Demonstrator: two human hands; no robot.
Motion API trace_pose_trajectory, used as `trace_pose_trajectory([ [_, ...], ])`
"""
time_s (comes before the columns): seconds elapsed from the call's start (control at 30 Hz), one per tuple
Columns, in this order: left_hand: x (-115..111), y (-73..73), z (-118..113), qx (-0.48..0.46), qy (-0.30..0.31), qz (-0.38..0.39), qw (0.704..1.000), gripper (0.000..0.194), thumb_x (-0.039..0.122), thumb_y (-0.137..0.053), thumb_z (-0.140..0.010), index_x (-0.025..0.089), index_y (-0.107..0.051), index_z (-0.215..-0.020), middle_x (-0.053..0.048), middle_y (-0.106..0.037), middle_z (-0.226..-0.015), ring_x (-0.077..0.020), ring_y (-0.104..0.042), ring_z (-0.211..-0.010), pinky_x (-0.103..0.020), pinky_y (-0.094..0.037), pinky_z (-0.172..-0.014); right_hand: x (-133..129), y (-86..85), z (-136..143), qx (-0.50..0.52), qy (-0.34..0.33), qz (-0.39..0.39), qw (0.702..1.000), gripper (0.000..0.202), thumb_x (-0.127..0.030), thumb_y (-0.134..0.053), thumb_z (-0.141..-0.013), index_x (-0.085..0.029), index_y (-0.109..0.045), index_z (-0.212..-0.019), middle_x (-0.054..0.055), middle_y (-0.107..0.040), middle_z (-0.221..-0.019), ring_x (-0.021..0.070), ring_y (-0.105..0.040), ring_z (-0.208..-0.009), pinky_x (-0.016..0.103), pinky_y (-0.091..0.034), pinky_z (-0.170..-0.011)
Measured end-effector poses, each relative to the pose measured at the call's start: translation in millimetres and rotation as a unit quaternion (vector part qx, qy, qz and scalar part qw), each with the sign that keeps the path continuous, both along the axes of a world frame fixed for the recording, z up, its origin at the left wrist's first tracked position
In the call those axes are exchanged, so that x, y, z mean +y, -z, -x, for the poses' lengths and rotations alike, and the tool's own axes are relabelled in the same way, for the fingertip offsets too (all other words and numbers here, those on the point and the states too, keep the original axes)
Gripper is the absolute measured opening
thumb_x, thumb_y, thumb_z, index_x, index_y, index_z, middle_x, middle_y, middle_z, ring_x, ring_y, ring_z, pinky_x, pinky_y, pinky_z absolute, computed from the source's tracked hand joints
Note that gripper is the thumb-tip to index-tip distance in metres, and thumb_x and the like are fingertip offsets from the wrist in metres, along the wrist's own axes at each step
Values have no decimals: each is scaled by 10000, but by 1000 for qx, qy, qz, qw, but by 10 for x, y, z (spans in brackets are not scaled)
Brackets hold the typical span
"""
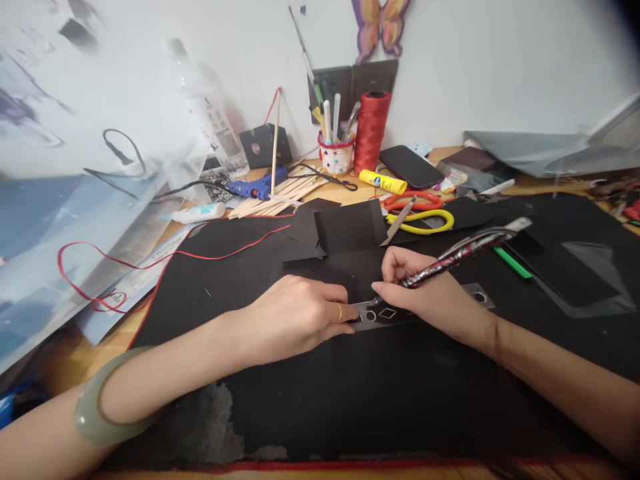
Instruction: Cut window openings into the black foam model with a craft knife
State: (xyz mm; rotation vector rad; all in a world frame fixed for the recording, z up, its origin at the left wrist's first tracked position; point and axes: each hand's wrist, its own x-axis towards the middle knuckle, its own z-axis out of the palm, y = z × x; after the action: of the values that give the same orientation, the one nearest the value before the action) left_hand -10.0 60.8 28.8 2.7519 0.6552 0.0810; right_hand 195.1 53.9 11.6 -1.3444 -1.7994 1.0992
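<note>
A clear stencil ruler (376, 324) with cut-out shapes, a circle and a diamond among them, lies on the black mat (300, 393). My left hand (300, 310) holds its left end down, fingertips and thumb pressed on it. In my right hand (430, 293) is a patterned pen (460, 251), pinched between thumb and fingers and tilted to the upper right. Its tip meets the stencil near the circle. That same hand covers the middle of the ruler, and the right end shows beyond it. A folded piece of black card (349, 229) sits just behind my hands.
Behind the card lie a utility knife (400, 221), yellow-handled scissors (431, 221) and a yellow glue stick (383, 182). A blue glue gun (255, 187) rests by wooden sticks (297, 189). Red ribbon (183, 253) loops at left. A green-edged tool (513, 263) lies right.
</note>
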Motion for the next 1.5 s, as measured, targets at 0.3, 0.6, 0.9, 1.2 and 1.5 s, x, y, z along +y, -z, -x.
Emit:
trace_pose_trajectory([
  [0.3, -75, 71, -83, 34, -25, -105, 994, 271, 338, -384, -904, 202, -611, -960, 16, -514, -745, -96, -514, -581, -232, -320, -469, -39, 45, -31, -39, -41, -28, 998, 212, -142, -506, -701, -186, -337, -579, -64, -363, -538, 67, -323, -521, 203, -262, -467],
  [0.6, -44, 66, -91, 33, 32, -163, 986, 272, 277, -357, -917, 167, -604, -887, 5, -534, -724, -98, -478, -580, -258, -316, -493, -62, 33, -22, -80, -56, -53, 994, 196, -150, -494, -709, -187, -347, -585, -60, -376, -524, 65, -312, -494, 206, -246, -444],
  [0.9, -43, 63, -103, 22, 37, -163, 986, 287, 270, -368, -913, 154, -621, -844, 13, -539, -720, -106, -475, -572, -266, -335, -489, -72, 10, -19, -101, -91, -57, 989, 201, -142, -483, -722, -188, -338, -591, -57, -379, -550, 70, -327, -524, 212, -253, -466],
  [1.2, -39, 74, -107, 16, 35, -163, 986, 267, 272, -399, -902, 154, -624, -820, 17, -536, -719, -102, -470, -573, -266, -328, -478, -80, 7, -1, -119, -60, -80, 988, 211, -105, -461, -712, -190, -309, -593, -62, -360, -539, 64, -317, -501, 211, -253, -463],
  [1.5, -25, 81, -92, 27, 34, -151, 988, 283, 287, -367, -914, 159, -617, -876, 14, -541, -733, -109, -471, -583, -260, -316, -485, -67, 21, -5, -129, -71, -84, 986, 244, -99, -479, -698, -187, -287, -576, -67, -355, -525, 59, -316, -494, 200, -254, -455],
])
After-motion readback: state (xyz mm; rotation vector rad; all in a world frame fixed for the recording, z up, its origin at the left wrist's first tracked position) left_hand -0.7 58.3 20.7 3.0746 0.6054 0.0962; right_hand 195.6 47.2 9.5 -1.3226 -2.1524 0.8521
